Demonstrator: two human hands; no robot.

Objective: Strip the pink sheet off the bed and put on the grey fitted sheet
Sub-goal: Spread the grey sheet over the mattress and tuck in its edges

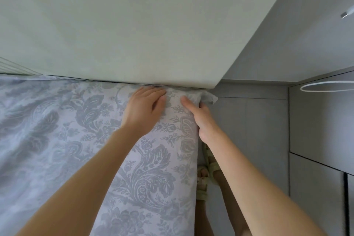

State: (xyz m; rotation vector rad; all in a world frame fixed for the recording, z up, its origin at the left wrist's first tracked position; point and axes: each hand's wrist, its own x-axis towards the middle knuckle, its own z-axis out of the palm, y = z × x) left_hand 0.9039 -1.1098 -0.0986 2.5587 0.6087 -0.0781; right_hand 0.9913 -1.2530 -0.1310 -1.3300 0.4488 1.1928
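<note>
Two grips were working the one bed corner here. The grey fitted sheet point(76, 130), the floral one, lay over the top of the bed and ran right up to the pale wall panel point(134, 25). The left grip point(145, 105) was spread flat on it, fingertips pressing into the seam where bed met panel. The right grip point(203, 120) was pinching the sheet's corner, thumb on top and the other fingers wrapped round the side.

What I'd worry about: a loose flap point(209, 98) stuck out past the corner, so my guess is the pocket wasn't seated. Let go too soon and it could ride back up over the corner. Pull too hard and a far corner might pop off instead. That gap at the panel looked tight, so fabric could bunch there, or fingers could get jammed.

Stuff I couldn't see:
- the right fingertips and the hem, both hidden under the corner
- the mattress itself, fully covered
- the other bed corners, cut off
- the pink sheet, nowhere in shot

Down on the grey floor point(249, 120) was a sandalled foot point(208, 161), close against the side of the bed.
</note>
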